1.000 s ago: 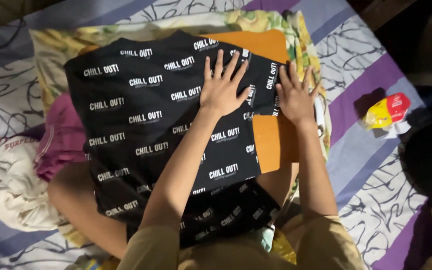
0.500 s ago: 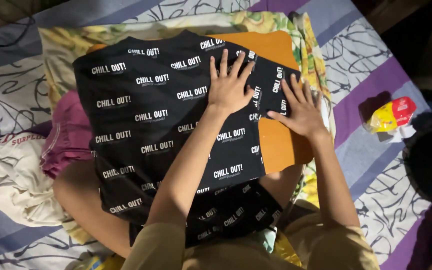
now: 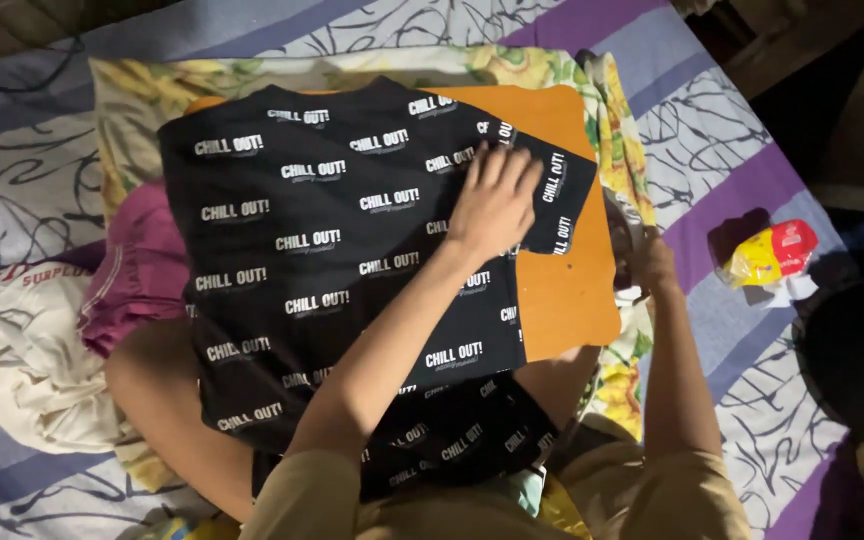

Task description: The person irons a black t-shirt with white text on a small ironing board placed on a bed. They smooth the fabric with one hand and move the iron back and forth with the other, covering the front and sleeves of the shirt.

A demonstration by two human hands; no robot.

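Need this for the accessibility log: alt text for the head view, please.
A person's left hand presses flat on a black printed shirt spread over an orange board on a bed. The right hand is off the board's right edge, at a floral cloth; its grip is unclear.

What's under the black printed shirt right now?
An orange board shows beneath the black shirt at its right and top edges, lying on a floral cloth. The left hand presses on the shirt; what lies under its middle is hidden.
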